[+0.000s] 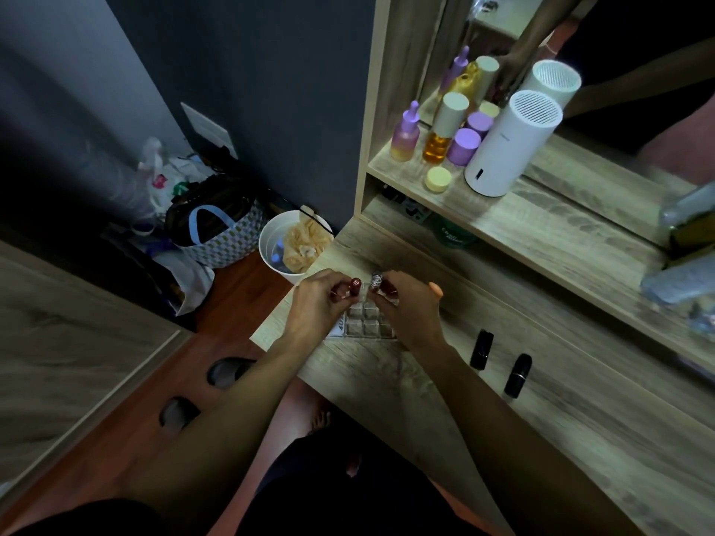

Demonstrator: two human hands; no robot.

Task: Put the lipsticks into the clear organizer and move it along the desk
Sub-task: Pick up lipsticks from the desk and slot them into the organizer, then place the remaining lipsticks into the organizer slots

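Observation:
The clear organizer (367,321), a grid of small square cells, sits near the left end of the wooden desk (425,381). My left hand (317,307) pinches a dark red lipstick (355,289) upright over the organizer's far left cells. My right hand (406,307) holds a lipstick with a clear silver cap (376,282) upright beside it, over the far cells. Two black lipsticks lie on the desk to the right: one (481,349) nearer the organizer, the other (517,375) further right.
A shelf above the desk carries purple and amber bottles (437,137), a yellow jar (438,179) and a white cylinder device (510,145), with a mirror behind. On the floor left of the desk stand a white bin (286,241), bags (216,234) and slippers (228,371).

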